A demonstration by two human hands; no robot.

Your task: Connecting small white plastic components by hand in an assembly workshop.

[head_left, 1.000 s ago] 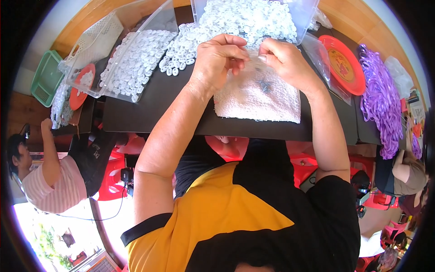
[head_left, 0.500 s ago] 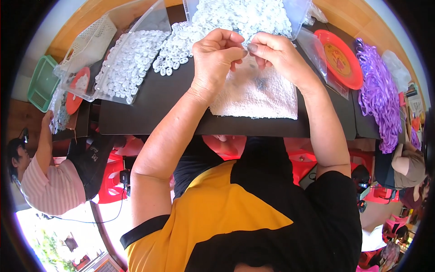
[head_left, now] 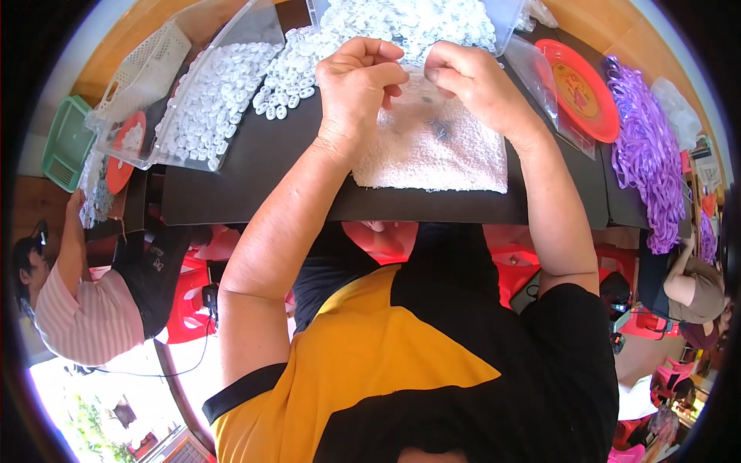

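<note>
My left hand (head_left: 351,81) is raised over the far left part of a pale towel (head_left: 432,166), its thumb and fingers curled together in a pinch. Across a small gap, my right hand (head_left: 475,81) is also pinched, thumb against the bent index finger. Whatever either pinch holds is too small or hidden to name. Small dark bits (head_left: 440,129) lie on the towel below the hands. Just beyond the hands is a heap of small white oval pieces with holes (head_left: 297,65), spilling from a clear plastic box (head_left: 503,27).
To the left, a clear tray (head_left: 147,160) holds more white pieces, near a white basket (head_left: 147,65) and a green basket (head_left: 55,158). A red plate (head_left: 606,123) and a purple ribbon bundle (head_left: 648,154) lie right. Co-workers sit at both sides.
My hands have drawn apart; half a second ago their fingertips nearly met. Both have shifted slightly farther away over the towel.
</note>
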